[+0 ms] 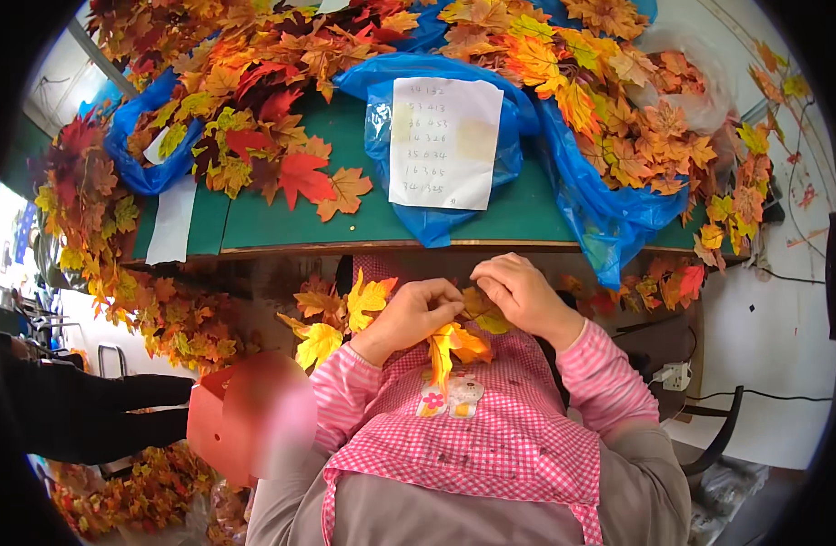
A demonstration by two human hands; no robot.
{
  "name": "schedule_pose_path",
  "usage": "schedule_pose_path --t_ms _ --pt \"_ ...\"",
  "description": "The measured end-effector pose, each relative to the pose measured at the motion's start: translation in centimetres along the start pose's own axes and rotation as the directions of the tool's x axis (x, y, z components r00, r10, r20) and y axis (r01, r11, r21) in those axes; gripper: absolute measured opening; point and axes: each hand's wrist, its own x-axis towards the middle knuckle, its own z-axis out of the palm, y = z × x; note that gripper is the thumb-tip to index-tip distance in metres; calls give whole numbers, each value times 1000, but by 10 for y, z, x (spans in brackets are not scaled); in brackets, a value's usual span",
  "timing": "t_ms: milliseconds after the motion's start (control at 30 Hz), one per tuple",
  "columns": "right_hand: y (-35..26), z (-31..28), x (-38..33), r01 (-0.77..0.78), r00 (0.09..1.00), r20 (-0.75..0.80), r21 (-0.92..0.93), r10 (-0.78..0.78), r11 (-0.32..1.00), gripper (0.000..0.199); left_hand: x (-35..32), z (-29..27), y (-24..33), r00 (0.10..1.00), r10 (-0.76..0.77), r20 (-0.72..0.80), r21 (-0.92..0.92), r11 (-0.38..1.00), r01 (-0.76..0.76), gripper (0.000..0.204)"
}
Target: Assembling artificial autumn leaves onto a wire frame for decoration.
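Over my lap, my left hand [407, 320] is closed in a pinch on a garland of artificial maple leaves. Yellow leaves [367, 304] of it stick out on the left of that hand, and an orange-yellow leaf [448, 349] hangs below its fingertips. Just to the right, my right hand [525, 297] is closed too, its fingers bent together close to the left fingertips. What lies between those fingers is hidden. A dull yellow leaf [487, 315] shows beneath the right hand.
A green table [291, 229] stands ahead, heaped with red, orange and yellow artificial leaves [254, 82]. Blue plastic bags [600, 223] and a handwritten paper sheet [445, 144] lie over it. Leaf garlands [154, 309] hang off its left side. A red box-like object [220, 423] is beside my left arm.
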Motion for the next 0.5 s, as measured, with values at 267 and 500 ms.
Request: schedule_pose_path --t_ms 267,500 --pt "38 -31 20 -448 893 336 601 299 662 13 12 -11 41 805 574 -150 676 654 -340 9" --pt "23 -31 16 -425 904 200 526 379 737 10 33 7 44 892 397 -216 509 826 -244 19"
